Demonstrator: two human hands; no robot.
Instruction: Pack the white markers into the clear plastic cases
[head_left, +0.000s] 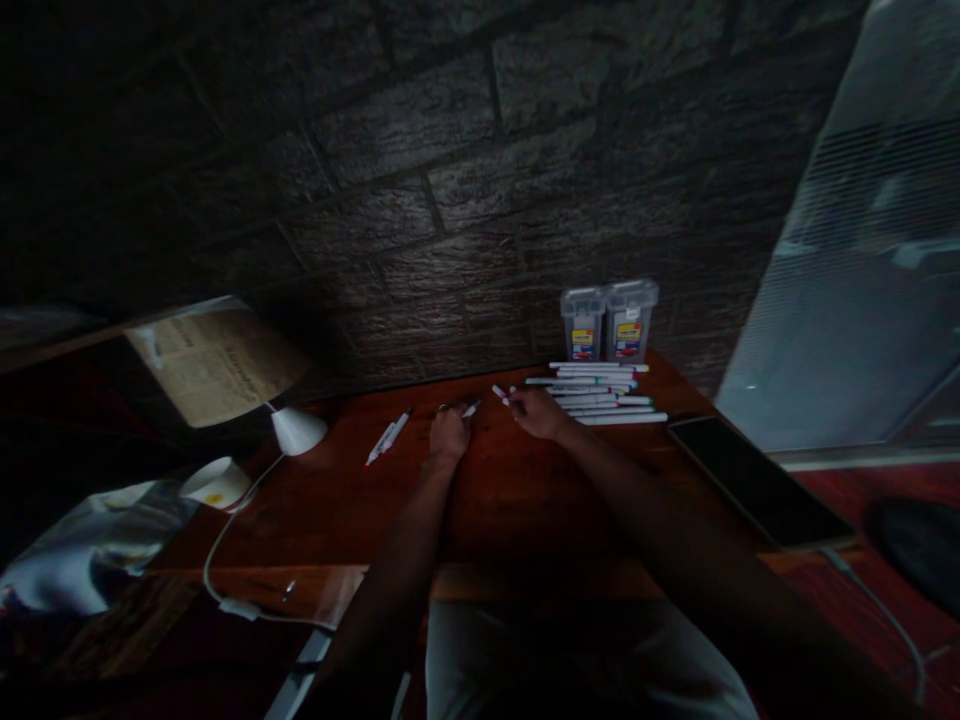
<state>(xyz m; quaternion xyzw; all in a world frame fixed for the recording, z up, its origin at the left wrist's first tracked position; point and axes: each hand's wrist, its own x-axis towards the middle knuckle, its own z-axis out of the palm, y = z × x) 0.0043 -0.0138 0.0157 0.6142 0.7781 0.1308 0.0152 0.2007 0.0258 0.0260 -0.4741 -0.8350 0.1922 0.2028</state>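
My left hand [450, 432] is closed around a white marker [471, 409], whose narrow end points up and to the right past the fingers. A short gap to the right, my right hand [536, 412] pinches a small white piece with a pinkish-purple mark, which looks like a marker cap [500, 394]. Beside my left hand, two white markers [388, 438] lie slanted on the wooden table [499, 490], their upper ends dark. Just past my right hand is a loose row of several white markers [607, 404] with variously coloured ends.
Two clear plastic boxes [628, 325] with labels stand by the stone wall behind the row. A tablet [757, 480] lies at the right table edge, with a cable. A lamp [298, 430] with a paper shade and a paper cup [217, 484] stand at the left.
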